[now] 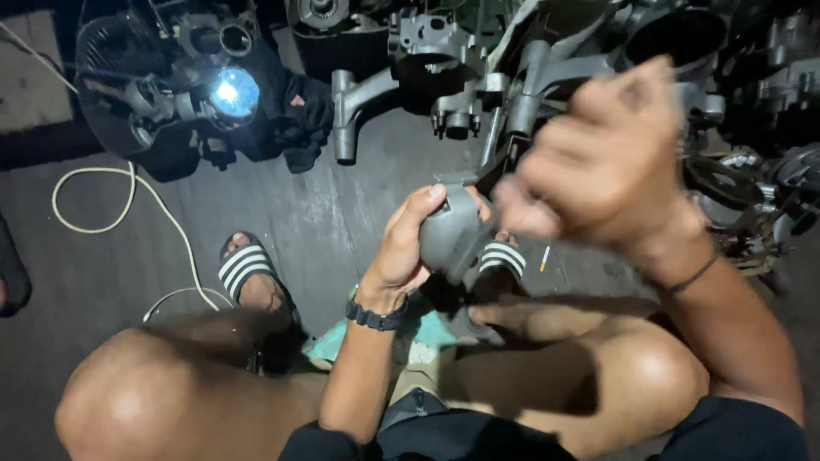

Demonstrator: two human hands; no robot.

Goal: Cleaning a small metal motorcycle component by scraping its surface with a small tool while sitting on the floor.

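Grey concrete floor fills most of what I see, dim and scuffed, with a heap of cast metal engine parts piled along the far edge. Off to the far left sits a dark machine with a bright lamp glaring out of it, and a pale cable loops across the floor from there toward me. My bare knees frame the bottom of the view, and my feet rest on the floor in black sandals with white stripes, one under each hand.

My right hand is raised above the work, smeared by motion; it looks clenched into a fist, but I cannot tell whether anything is inside it. A thin dark band sits on that wrist. My left hand is wrapped around a grey metal casting, thumb over its top, holding it up between my knees just above the right sandal. A black wristwatch sits on the left wrist. Beside the right sandal a small white cigarette lies on the floor
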